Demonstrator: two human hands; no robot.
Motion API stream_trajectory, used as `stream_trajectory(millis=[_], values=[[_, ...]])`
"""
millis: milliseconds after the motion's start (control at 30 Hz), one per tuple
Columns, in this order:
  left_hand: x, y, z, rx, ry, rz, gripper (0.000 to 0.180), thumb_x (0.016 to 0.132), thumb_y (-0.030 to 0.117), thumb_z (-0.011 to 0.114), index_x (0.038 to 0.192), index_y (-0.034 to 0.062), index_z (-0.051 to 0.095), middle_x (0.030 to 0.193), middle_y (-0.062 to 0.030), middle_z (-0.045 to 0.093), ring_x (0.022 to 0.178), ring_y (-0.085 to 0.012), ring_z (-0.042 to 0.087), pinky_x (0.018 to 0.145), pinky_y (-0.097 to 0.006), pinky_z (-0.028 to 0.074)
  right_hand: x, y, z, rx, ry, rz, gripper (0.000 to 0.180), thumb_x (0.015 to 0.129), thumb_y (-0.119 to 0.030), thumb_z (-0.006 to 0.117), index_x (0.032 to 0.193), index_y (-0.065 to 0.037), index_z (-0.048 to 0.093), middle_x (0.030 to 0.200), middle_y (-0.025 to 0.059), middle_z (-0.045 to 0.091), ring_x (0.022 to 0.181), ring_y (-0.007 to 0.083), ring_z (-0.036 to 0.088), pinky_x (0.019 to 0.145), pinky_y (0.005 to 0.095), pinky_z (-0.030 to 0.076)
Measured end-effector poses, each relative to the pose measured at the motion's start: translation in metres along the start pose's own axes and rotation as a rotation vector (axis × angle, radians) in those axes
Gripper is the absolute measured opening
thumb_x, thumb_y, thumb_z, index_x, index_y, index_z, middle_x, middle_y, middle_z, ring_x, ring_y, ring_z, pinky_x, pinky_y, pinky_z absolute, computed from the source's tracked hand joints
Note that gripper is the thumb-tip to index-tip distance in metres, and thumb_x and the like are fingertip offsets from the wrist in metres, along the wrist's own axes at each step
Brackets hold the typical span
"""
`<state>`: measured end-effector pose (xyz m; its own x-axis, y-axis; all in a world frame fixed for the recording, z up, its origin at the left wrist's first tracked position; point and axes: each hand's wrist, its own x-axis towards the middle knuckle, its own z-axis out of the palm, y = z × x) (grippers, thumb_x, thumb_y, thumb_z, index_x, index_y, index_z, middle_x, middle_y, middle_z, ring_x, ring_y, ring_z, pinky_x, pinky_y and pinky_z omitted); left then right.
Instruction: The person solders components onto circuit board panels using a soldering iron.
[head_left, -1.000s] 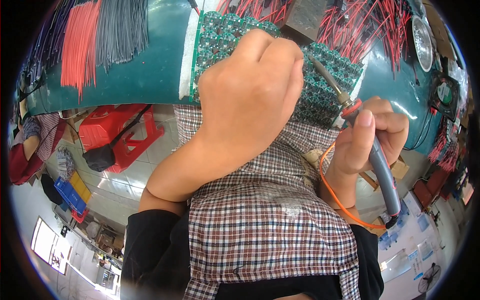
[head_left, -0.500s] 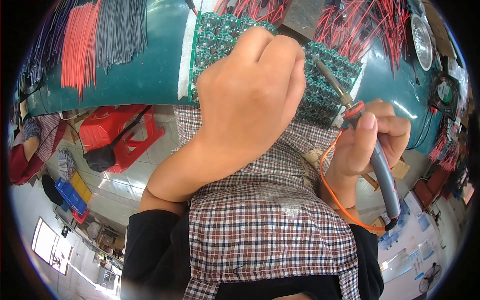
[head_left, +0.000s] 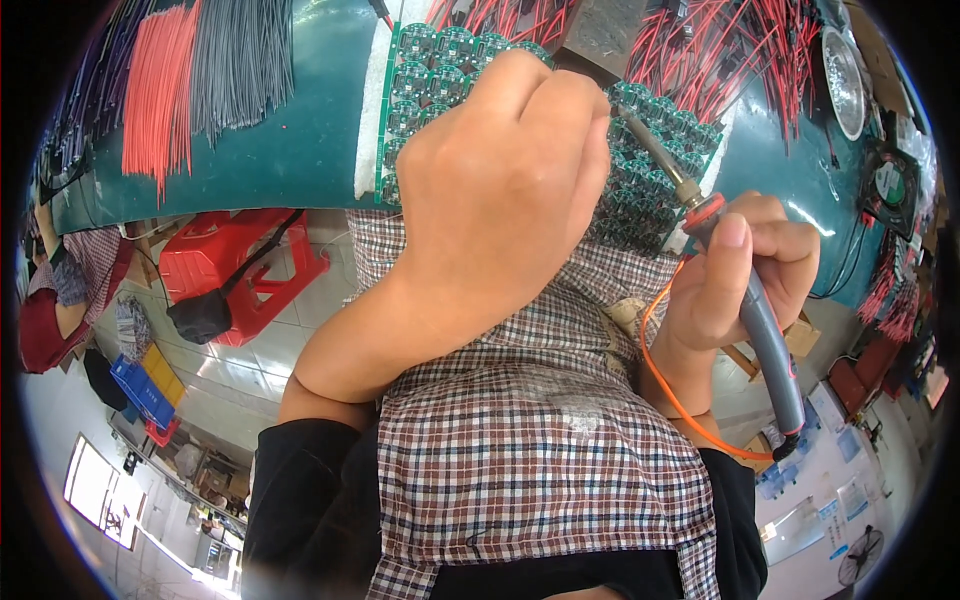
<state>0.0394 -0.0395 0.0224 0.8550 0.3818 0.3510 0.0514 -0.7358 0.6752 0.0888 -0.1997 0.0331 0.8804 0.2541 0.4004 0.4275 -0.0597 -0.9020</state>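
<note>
My right hand (head_left: 755, 265) grips a soldering iron (head_left: 768, 345) with a grey handle, a red collar and an orange cord. Its metal tip points up and left at a panel of green circuit boards (head_left: 655, 170), close to the fingers of my left hand. My left hand (head_left: 505, 180) is closed over the middle of the panel with its back toward me. The fingertips are hidden behind it, so whatever they pinch cannot be made out. A white foam sheet (head_left: 372, 130) lies under the panel at the table's near edge.
Bundles of red wires (head_left: 160, 90) and grey wires (head_left: 243, 65) lie on the green table (head_left: 320, 150) at left. More red wires (head_left: 690, 60), a dark block (head_left: 603, 35), a metal dish (head_left: 843, 85) and a small fan (head_left: 890, 185) sit beyond and right. A red stool (head_left: 215, 260) stands below.
The soldering iron and my right hand have shifted very slightly up and left. My left hand stays almost still. At far left, another person's arm has moved a little.
</note>
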Motion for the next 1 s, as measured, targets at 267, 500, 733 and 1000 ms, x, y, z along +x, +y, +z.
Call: stream_trajectory(millis=[267,500,733,1000], values=[[0.000,0.003,0.000,-0.021,-0.019,-0.022,0.009,0.075,0.005,0.070,0.081,0.0081,0.065,0.073,0.0005,0.057,0.045,-0.0065,0.046,0.042,-0.022,0.035,0.001,-0.002,0.006,-0.049,0.036,-0.032,0.019,0.079,-0.003,0.058,0.073,-0.005,0.040,0.058,0.0034,0.044,0.051,0.0077,0.036,0.050,0.0221,0.032],[0.002,0.005,-0.004,-0.013,-0.036,-0.009,0.009,0.075,0.005,0.070,0.082,0.0079,0.064,0.075,0.0002,0.057,0.046,-0.0065,0.048,0.043,-0.022,0.037,0.001,-0.006,0.005,-0.050,0.028,-0.006,0.019,0.079,-0.004,0.058,0.074,-0.006,0.040,0.058,0.0036,0.043,0.052,0.0088,0.036,0.051,0.0230,0.033],[-0.013,0.003,-0.018,-0.018,-0.077,-0.023,0.010,0.075,0.004,0.070,0.081,0.0089,0.064,0.072,0.0002,0.055,0.047,-0.0053,0.047,0.043,-0.021,0.036,-0.014,-0.013,-0.003,-0.021,0.007,0.039,0.023,0.079,-0.007,0.059,0.075,-0.009,0.037,0.059,0.0017,0.040,0.054,0.0089,0.031,0.052,0.0248,0.027],[-0.014,0.004,-0.014,-0.074,-0.080,-0.059,0.012,0.074,0.002,0.070,0.081,0.0094,0.064,0.072,0.0009,0.055,0.044,-0.0042,0.042,0.041,-0.020,0.034,-0.017,-0.009,-0.002,-0.045,0.011,0.059,0.022,0.078,-0.006,0.058,0.073,-0.008,0.037,0.059,0.0007,0.041,0.054,0.0079,0.030,0.052,0.0241,0.026]])
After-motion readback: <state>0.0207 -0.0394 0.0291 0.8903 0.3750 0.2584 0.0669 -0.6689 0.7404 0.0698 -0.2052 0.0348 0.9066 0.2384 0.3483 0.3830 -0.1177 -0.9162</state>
